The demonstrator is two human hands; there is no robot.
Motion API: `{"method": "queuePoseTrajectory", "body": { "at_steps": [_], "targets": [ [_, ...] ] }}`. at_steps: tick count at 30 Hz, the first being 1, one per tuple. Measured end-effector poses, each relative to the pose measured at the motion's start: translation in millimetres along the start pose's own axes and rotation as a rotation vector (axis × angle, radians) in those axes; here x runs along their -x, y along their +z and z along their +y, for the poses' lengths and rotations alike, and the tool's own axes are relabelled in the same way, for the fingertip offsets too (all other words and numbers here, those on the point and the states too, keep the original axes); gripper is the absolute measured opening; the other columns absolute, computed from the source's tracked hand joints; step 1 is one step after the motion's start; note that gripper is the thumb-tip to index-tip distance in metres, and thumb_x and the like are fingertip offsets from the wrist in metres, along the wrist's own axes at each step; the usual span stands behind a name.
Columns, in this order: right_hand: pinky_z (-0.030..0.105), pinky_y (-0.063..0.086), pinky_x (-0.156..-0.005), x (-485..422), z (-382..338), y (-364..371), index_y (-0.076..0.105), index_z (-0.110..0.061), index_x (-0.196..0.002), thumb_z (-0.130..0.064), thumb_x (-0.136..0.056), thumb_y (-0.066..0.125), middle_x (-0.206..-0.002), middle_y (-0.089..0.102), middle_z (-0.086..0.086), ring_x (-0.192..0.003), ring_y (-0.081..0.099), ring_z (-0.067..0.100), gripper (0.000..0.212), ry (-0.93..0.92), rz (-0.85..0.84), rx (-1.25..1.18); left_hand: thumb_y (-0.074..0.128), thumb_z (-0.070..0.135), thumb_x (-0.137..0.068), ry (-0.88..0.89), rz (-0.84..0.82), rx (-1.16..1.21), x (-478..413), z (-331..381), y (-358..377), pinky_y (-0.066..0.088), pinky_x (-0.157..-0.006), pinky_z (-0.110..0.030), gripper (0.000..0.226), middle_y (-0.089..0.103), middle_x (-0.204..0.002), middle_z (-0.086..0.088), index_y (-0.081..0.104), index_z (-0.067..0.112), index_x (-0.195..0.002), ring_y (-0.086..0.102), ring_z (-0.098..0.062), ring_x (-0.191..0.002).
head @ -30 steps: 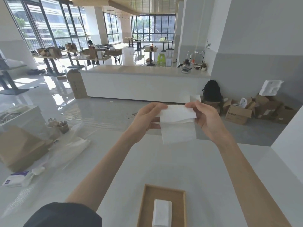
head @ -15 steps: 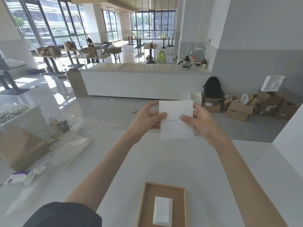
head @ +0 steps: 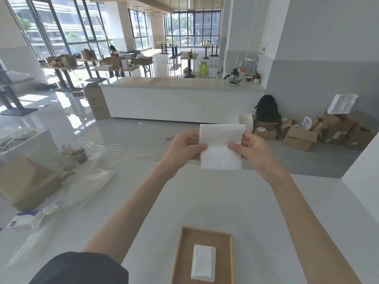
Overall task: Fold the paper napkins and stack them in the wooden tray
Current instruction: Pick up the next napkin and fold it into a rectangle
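Nearest on the white surface (head: 205,201), folded napkins (head: 203,263) are stacked in a tray (head: 185,253). Farther out, above the surface edge, a napkin (head: 221,148) is held upright, its sides pinched by the left hand (head: 180,149) and right hand (head: 254,150), both grips clamped on it. Beyond, a long counter (head: 180,99), cartons (head: 299,136) and tall windows (head: 61,27) are seen.

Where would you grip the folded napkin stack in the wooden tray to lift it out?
Probably across its two long edges, coming straight down from above. The folded napkin stack lies flat in the wooden tray with bare tray floor on both long sides, leaving room for thumb and fingers, and its narrow width suits a one-hand pinch.
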State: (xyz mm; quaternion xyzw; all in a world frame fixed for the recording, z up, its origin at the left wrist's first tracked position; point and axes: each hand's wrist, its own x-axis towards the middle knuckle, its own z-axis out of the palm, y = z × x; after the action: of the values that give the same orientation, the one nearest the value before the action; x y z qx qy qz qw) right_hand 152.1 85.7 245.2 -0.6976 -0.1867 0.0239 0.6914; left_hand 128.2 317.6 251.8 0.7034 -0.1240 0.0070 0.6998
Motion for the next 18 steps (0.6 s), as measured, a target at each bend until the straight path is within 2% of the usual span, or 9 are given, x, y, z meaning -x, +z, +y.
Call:
{"method": "queuePoseTrajectory", "body": {
  "at_steps": [5,8,12,15,18],
  "targets": [
    [0.033,0.057,-0.085,0.3,-2.0,6.1,0.077,-0.029,-0.098,-0.011,-0.093,0.071,-0.097,0.079,-0.008,-0.09,0.073,0.012,0.02,-0.005,0.083,0.019,0.063,0.001,-0.095,0.004,-0.02,0.093,2.1,-2.2,-2.7,0.058,-0.074,-0.027,0.018,0.077,-0.102,-0.006,0.074,0.009,-0.107,0.073,-0.021,-0.089],
    [0.023,0.05,-0.078,1.9,-4.2,9.2,0.079,-0.033,-0.088,-0.003,-0.094,0.064,-0.089,0.074,-0.017,-0.085,0.064,0.006,0.034,-0.047,0.084,0.053,0.058,-0.003,-0.096,0.007,-0.011,0.144,2.5,-3.1,-3.8,0.057,-0.073,-0.026,0.023,0.076,-0.104,-0.005,0.076,0.01,-0.099,0.072,-0.019,-0.091],
    [0.023,0.051,-0.072,2.2,-4.2,11.0,0.079,-0.033,-0.083,0.01,-0.093,0.051,-0.091,0.076,-0.014,-0.085,0.066,0.009,0.053,-0.046,0.093,0.048,0.059,-0.004,-0.095,0.006,0.0,0.222,4.6,-5.1,-5.0,0.057,-0.075,-0.025,0.027,0.076,-0.105,-0.001,0.079,0.014,-0.091,0.072,-0.017,-0.094],
    [0.017,0.053,-0.066,2.1,-3.9,13.3,0.08,-0.032,-0.083,0.007,-0.09,0.052,-0.091,0.078,-0.012,-0.08,0.069,0.005,0.048,-0.041,0.099,0.036,0.059,-0.001,-0.097,-0.008,0.026,0.274,6.4,-7.3,-5.8,0.057,-0.073,-0.024,0.021,0.077,-0.099,0.0,0.075,0.011,-0.102,0.073,-0.015,-0.088],
    [0.018,0.055,-0.068,2.2,-3.7,16.1,0.082,-0.032,-0.082,0.006,-0.091,0.057,-0.092,0.079,-0.012,-0.082,0.071,0.005,0.046,-0.051,0.099,0.031,0.056,0.003,-0.101,-0.071,0.076,0.338,9.0,-8.0,-6.1,0.06,-0.075,-0.028,0.022,0.076,-0.093,0.0,0.066,0.011,-0.118,0.073,-0.017,-0.083]
  ]
}}
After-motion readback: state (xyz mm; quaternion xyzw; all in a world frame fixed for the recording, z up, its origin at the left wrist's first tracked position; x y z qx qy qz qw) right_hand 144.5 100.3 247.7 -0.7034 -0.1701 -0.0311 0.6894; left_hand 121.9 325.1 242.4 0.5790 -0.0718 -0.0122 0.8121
